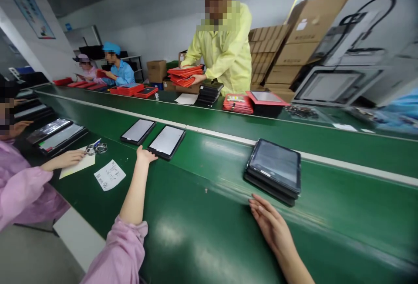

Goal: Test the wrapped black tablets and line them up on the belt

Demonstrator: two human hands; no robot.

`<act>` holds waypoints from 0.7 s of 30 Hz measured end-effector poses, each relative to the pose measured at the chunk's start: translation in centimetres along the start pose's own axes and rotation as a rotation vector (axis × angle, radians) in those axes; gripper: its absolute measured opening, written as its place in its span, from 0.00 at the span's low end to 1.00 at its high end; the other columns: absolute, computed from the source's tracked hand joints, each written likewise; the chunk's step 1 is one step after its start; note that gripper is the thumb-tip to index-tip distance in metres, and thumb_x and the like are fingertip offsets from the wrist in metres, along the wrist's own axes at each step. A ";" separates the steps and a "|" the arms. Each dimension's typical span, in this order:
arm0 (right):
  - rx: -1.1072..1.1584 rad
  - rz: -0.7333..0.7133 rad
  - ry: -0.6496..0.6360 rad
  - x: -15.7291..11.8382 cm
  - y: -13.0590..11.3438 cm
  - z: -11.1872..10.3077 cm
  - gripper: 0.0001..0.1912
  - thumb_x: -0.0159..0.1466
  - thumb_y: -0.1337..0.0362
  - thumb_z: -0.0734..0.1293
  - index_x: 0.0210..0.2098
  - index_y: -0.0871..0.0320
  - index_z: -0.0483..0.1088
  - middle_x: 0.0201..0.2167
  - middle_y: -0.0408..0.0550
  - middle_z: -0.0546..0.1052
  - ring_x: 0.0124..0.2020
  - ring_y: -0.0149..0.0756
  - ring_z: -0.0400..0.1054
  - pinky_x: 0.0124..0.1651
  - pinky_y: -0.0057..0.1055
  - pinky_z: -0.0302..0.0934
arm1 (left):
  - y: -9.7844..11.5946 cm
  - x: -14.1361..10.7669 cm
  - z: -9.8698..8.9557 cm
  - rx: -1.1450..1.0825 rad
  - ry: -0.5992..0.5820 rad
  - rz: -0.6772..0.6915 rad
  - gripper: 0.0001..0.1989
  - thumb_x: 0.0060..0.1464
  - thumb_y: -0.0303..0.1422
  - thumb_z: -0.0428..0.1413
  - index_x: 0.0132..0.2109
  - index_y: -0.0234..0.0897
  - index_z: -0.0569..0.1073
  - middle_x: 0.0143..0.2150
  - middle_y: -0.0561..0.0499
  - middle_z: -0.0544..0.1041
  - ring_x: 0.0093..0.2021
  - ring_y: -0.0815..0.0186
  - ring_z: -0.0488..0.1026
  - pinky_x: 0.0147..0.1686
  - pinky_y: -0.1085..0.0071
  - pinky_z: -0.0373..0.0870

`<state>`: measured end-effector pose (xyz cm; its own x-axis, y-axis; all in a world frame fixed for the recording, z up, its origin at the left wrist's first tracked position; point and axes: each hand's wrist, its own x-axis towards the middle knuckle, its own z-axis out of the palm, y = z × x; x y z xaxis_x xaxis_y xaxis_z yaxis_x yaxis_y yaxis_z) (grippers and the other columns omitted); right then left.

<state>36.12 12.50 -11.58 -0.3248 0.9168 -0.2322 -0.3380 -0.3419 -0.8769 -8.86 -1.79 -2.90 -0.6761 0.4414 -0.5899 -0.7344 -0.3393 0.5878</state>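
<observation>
My left hand point(146, 155) reaches out with its fingers apart at the near corner of a black-framed tablet point(167, 140) with a pale screen. Whether the fingers touch its edge, I cannot tell. Just left of that tablet lies a second one point(138, 131), also face up. My right hand point(268, 219) is held above the green bench with fingers stretched out and nothing in them. Beyond its fingertips sits a small stack of black tablets point(274, 166), the top one showing a dark, glossy screen.
A white rail point(225, 134) runs along the green bench point(196, 232). Left of my arm lies a handwritten paper point(110, 175), near a co-worker's hand point(70, 158). Across the bench a person in yellow point(225, 53) holds red cases point(185, 75). Cardboard boxes point(297, 40) stand behind.
</observation>
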 end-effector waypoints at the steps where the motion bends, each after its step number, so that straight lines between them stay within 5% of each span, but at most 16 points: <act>1: 0.009 -0.002 0.008 0.1 0.0 -0.1 0.24 0.41 0.61 0.81 0.39 0.56 0.81 0.36 0.52 0.81 0.35 0.37 0.76 0.36 0.27 0.74 | 0.0 0.2 0.0 -0.014 -0.029 -0.026 0.37 0.62 0.46 0.40 0.72 0.30 0.50 0.72 0.31 0.54 0.72 0.47 0.51 0.62 0.45 0.59; 9: 0.040 0.031 0.037 0.8 0.4 -1.4 0.25 0.42 0.61 0.81 0.40 0.53 0.80 0.36 0.48 0.81 0.34 0.31 0.75 0.37 0.22 0.72 | -3.3 2.5 0.9 -0.175 -0.102 -0.046 0.32 0.63 0.47 0.43 0.69 0.37 0.56 0.69 0.39 0.58 0.66 0.58 0.61 0.55 0.63 0.67; 16: 0.048 0.051 0.033 1.1 0.5 -1.7 0.27 0.43 0.61 0.81 0.42 0.55 0.79 0.36 0.48 0.82 0.34 0.31 0.75 0.37 0.22 0.72 | -3.1 4.0 0.9 -0.234 -0.129 -0.066 0.22 0.66 0.47 0.40 0.50 0.36 0.69 0.45 0.42 0.72 0.39 0.63 0.73 0.35 0.71 0.72; 21: 0.068 0.066 0.022 1.2 0.4 -2.0 0.27 0.42 0.61 0.81 0.42 0.55 0.79 0.35 0.47 0.82 0.33 0.30 0.75 0.36 0.21 0.72 | -3.2 4.4 2.0 -0.253 -0.153 -0.042 0.19 0.63 0.47 0.49 0.50 0.37 0.71 0.46 0.42 0.74 0.46 0.59 0.74 0.40 0.69 0.73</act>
<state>37.34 13.88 -13.00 -0.3287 0.8960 -0.2986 -0.3760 -0.4142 -0.8289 -9.39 2.91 -6.23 -0.6420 0.5728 -0.5095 -0.7661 -0.5058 0.3966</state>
